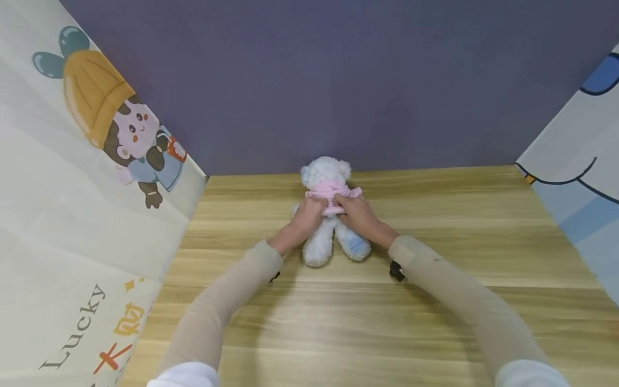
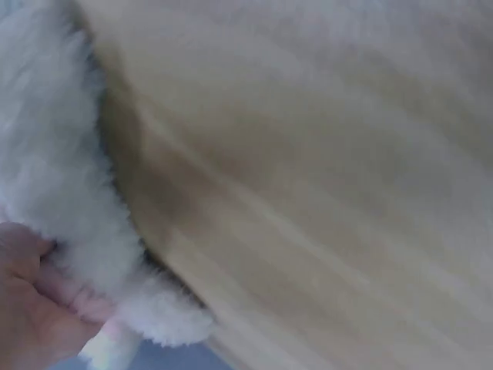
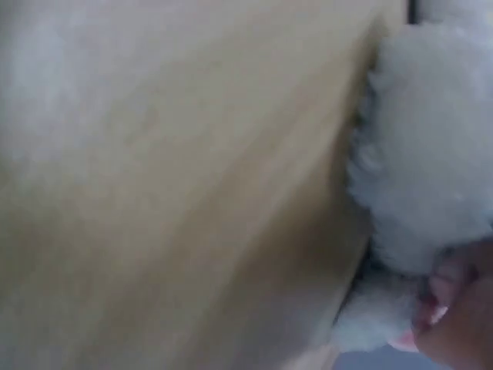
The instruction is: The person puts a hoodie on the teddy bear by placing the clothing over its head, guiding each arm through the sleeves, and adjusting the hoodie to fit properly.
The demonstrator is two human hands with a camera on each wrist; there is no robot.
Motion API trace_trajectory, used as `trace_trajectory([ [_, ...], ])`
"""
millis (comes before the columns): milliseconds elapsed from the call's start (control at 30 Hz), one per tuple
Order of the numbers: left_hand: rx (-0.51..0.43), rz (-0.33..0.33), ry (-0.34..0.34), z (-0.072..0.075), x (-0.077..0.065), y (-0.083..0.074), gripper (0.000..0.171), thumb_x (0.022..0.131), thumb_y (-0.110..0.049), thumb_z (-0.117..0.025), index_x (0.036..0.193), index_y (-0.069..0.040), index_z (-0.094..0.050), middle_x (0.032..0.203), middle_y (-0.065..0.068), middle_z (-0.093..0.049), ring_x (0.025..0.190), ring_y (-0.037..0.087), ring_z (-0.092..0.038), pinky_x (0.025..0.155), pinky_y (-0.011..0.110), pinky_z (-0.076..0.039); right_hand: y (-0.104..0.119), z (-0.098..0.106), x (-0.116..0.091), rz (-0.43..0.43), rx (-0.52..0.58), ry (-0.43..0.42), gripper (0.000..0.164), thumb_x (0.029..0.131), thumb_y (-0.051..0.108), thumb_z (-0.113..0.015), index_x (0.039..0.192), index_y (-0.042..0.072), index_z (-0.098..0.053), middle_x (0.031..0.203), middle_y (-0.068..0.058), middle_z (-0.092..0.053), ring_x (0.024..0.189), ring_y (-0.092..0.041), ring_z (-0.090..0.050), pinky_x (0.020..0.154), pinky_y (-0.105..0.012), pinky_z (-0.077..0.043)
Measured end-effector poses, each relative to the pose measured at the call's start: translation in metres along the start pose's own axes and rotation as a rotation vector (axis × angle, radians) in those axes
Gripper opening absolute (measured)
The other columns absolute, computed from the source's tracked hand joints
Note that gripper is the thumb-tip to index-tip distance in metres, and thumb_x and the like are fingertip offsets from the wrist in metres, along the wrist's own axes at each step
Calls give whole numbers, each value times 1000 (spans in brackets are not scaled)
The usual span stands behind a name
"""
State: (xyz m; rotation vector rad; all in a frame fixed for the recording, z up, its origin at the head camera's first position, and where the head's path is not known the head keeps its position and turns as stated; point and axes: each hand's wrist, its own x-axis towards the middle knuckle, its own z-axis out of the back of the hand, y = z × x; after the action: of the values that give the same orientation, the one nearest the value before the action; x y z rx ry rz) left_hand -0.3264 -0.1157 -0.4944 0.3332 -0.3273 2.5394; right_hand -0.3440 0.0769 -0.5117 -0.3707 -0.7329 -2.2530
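A fluffy white teddy bear [image 1: 319,246] with pale blue patches lies on the wooden table, its head toward the back wall and its legs toward me. It wears a small pink shirt [image 1: 330,189]. My left hand [image 1: 309,215] pinches the shirt's lower hem on the left side. On the other side my right hand [image 1: 359,216] grips the same hem between thumb and fingers. White fur of the bear [image 2: 54,154] fills the left edge of the left wrist view. In the right wrist view the bear's fur [image 3: 431,146] lies beside my fingers.
The wood-grain table [image 1: 348,322] stretches around the bear on all sides. A dark grey-purple wall [image 1: 338,80] rises right behind its head. Printed cartoon sheets hang on the left [image 1: 48,188] and right [image 1: 580,150].
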Motion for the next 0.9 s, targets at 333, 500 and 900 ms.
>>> trace_trajectory([
  [333,-167,-22,185,30,-30,7,43,84,2,-74,125,2,-63,119,15,-64,106,27,-61,93,38,-52,-4,36,-19,-2,168,270,53,86,5,-72,135,-4,-53,126,-21,-61,111,-33,-58,98,-50,-49],
  [500,-78,-106,97,26,-34,11,35,86,-3,-77,117,2,-61,109,13,-63,100,28,-59,90,39,-51,3,33,-21,-23,122,231,53,88,4,-71,137,-2,-51,133,-21,-57,124,-35,-54,106,-51,-44],
  [900,283,-160,-50,5,-47,-11,9,98,0,-60,105,-2,-65,90,12,-66,80,26,-67,64,34,-58,26,10,-30,-79,-135,104,21,83,7,-79,101,8,-68,89,-9,-67,77,-25,-62,63,-44,-54],
])
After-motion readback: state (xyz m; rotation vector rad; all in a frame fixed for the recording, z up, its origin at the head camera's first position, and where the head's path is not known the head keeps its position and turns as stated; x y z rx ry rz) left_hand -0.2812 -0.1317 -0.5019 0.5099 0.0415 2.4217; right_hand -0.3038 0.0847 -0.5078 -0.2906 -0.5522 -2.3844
